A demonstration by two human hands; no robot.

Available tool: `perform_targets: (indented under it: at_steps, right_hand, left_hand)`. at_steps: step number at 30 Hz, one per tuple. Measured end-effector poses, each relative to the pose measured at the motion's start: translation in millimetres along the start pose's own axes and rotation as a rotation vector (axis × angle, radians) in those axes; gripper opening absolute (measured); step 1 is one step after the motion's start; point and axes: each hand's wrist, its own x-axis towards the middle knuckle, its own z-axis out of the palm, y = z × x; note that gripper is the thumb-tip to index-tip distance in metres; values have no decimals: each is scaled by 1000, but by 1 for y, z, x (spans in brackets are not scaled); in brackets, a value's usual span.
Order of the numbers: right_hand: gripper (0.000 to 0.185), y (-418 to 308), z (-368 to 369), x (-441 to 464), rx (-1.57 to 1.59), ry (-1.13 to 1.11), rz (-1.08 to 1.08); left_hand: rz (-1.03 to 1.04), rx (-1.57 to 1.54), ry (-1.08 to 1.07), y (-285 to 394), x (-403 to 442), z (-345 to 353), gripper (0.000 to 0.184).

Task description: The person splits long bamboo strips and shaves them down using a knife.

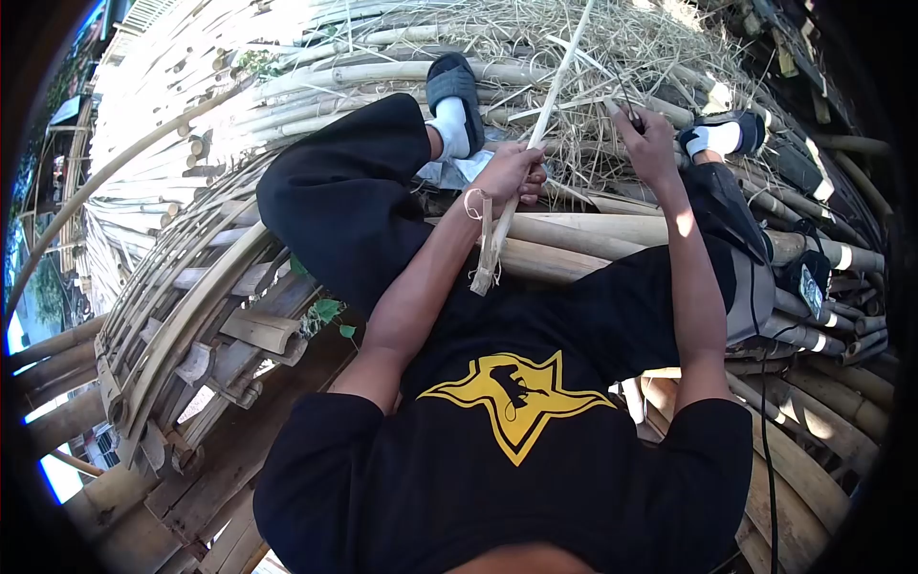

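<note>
My left hand (512, 174) is closed around a long pale bamboo strip (553, 96). The strip runs from the top of the view down past my wrist, and its lower end is split and rests near my lap. My right hand (652, 145) is closed on a thin dark tool (626, 94) that looks like a knife; its grip is mostly hidden by the fingers. This tool is to the right of the strip and apart from it. Beneath both hands lie thin bamboo shavings (588, 163).
Stacked bamboo poles (564, 234) pass beneath my legs. Split bamboo pieces (220, 277) are piled at the left. A white plastic sheet (449, 174) lies by one sandal (457, 91). A black cable (768, 450) hangs down at the right beside a phone-like device (811, 292).
</note>
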Motion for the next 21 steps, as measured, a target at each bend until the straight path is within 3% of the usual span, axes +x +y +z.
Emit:
perform_targets:
  at_steps: [5,8,15,16,21]
  right_hand:
    - [32,9,18,-8,-296,-271,-155]
    - [33,2,28,-5,-485,-358,9]
    - [36,29,38,10,-592,-307,30]
    - [38,27,38,12,-606,-290,117]
    - [44,33,39,25,-608,-309,317]
  left_hand:
    - [-36,33,-81,0,3,-5,17]
    - [10,125,-64,-7,5,-7,22]
    - [137,515,87,-22,11,-3,28]
    - [148,559,84,-22,10,0,28]
    - [114,430,114,-25,11,6,26]
